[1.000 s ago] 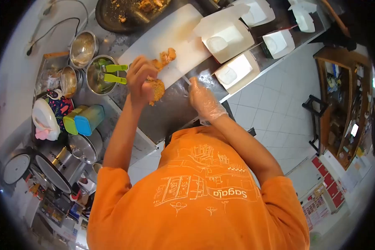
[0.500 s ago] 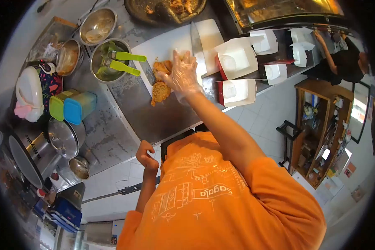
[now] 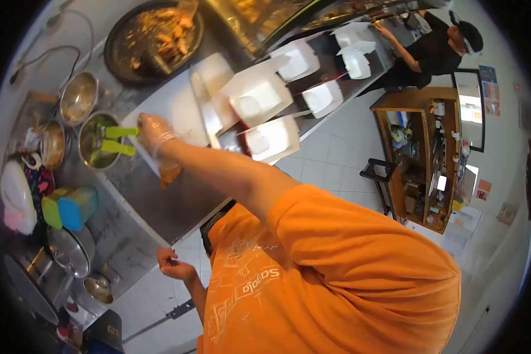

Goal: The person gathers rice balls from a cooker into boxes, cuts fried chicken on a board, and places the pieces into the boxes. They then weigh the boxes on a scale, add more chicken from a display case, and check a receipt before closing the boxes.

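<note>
My right hand (image 3: 153, 131), in a clear plastic glove, reaches across to the left end of the white cutting board (image 3: 183, 105), close to the green tongs (image 3: 117, 139). Its fingers curl downward and I cannot tell whether they hold anything. A piece of fried chicken (image 3: 170, 173) lies on the steel counter (image 3: 177, 203), just under my forearm. A knife (image 3: 205, 103) lies on the board. My left hand (image 3: 174, 267) hangs bare below the counter's front edge, with its fingers curled and nothing in it.
Several open paper boxes (image 3: 270, 139) stand right of the board. A dark tray of fried food (image 3: 153, 34) sits behind it. Steel bowls (image 3: 95, 144), blue and green containers (image 3: 75, 206) and pots (image 3: 71, 249) crowd the left. A person in black (image 3: 433, 44) works at the far end.
My right hand has moved left across the board, from above the chicken to beside the tongs. My left hand stays low by the counter edge. The view has swung right.
</note>
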The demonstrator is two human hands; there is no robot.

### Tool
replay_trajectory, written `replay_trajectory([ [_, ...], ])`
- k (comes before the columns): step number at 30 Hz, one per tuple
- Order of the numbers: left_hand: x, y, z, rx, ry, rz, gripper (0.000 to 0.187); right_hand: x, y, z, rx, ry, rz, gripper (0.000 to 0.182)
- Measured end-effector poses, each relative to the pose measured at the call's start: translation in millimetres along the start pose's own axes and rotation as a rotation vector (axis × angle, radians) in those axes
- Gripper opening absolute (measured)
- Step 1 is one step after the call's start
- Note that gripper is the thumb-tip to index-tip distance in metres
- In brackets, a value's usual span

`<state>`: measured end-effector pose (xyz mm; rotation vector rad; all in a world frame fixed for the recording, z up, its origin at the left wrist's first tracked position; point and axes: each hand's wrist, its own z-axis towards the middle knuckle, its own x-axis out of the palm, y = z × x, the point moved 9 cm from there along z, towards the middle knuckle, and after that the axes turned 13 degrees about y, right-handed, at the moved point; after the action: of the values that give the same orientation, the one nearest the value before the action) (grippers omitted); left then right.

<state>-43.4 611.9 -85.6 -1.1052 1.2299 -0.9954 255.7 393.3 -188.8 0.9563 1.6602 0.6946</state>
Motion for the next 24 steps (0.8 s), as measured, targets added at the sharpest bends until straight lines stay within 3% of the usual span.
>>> replay_trajectory([
  [1, 4.5, -2.2, 0.3, -0.018, -0.02, 0.021, 0.069, -8.3, -2.8, -4.9, 0.131, -0.001, 0.241, 0.011],
  [3, 22.1, -7.6, 0.7, -0.026, -0.009, 0.039, 0.069, -8.1, 7.0, -39.1, 0.301, 0.212, 1.15, 0.014],
  [5, 42.1, -10.9, 3.9, -0.027, 0.002, 0.06, 0.069, -68.3, 49.4, -102.9, 0.233, 0.557, 1.228, 0.017],
  [7, 71.5, -15.3, 8.8, -0.013, 0.063, 0.056, 0.07, -141.9, 61.2, -152.7, 0.123, 0.723, 1.14, 0.023],
  [9, 114.0, -33.3, 15.7, 0.005, 0.096, 0.068, 0.07, -245.6, 49.1, -202.5, 0.131, 0.601, 1.288, 0.035],
  [11, 154.5, -37.0, 15.3, -0.055, 0.09, 0.042, 0.068, -359.9, -10.8, -214.8, 0.102, 0.359, 1.06, 0.042],
  [12, 176.1, -41.9, 13.0, -0.051, 0.083, 0.051, 0.068, -417.4, -71.2, -210.1, -0.015, 0.185, 1.018, 0.045],
  [13, 196.9, -38.9, 10.5, -0.109, 0.076, 0.027, 0.067, -489.7, -109.3, -205.1, -0.107, 0.006, 0.777, 0.044],
  [14, 216.2, -36.1, 8.9, -0.164, 0.068, 0.005, 0.066, -551.2, -158.4, -206.0, -0.078, -0.202, 0.712, 0.037],
  [15, 234.3, -40.7, 9.6, -0.158, 0.048, 0.023, 0.066, -606.9, -216.4, -209.0, 0.056, -0.376, 0.449, 0.034],
  [16, 254.6, -44.4, 11.0, -0.164, 0.067, -0.013, 0.065, -650.8, -292.8, -211.5, 0.206, -0.559, 0.381, 0.031],
  [17, 269.0, -48.2, 10.5, -0.176, 0.081, -0.043, 0.064, -692.0, -383.4, -205.8, 0.226, -0.671, 0.118, 0.031],
  [19, 287.3, -51.5, 12.6, -0.138, 0.122, -0.065, 0.062, -748.2, -562.1, -179.6, 0.541, -0.606, -0.05, 0.043],
  [21, 298.0, -69.8, 17.0, -0.17, 0.143, -0.031, 0.06, -751.4, -578.7, -140.6, 0.656, -0.241, -0.498, 0.053],
  [22, 294.9, -76.2, 15.9, -0.168, 0.096, -0.022, 0.06, -746.1, -560.8, -137.7, 0.514, -0.297, -0.189, 0.046],
  [23, 289.3, -81.6, 14.8, -0.163, 0.062, -0.021, 0.06, -724.1, -522.1, -116.5, 0.249, 0.057, -0.917, 0.039],
  [24, 283.2, -86.2, 10.1, -0.183, 0.06, 0.003, 0.06, -732.9, -515.6, -125.6, 0.308, -0.05, -0.896, 0.04],
])
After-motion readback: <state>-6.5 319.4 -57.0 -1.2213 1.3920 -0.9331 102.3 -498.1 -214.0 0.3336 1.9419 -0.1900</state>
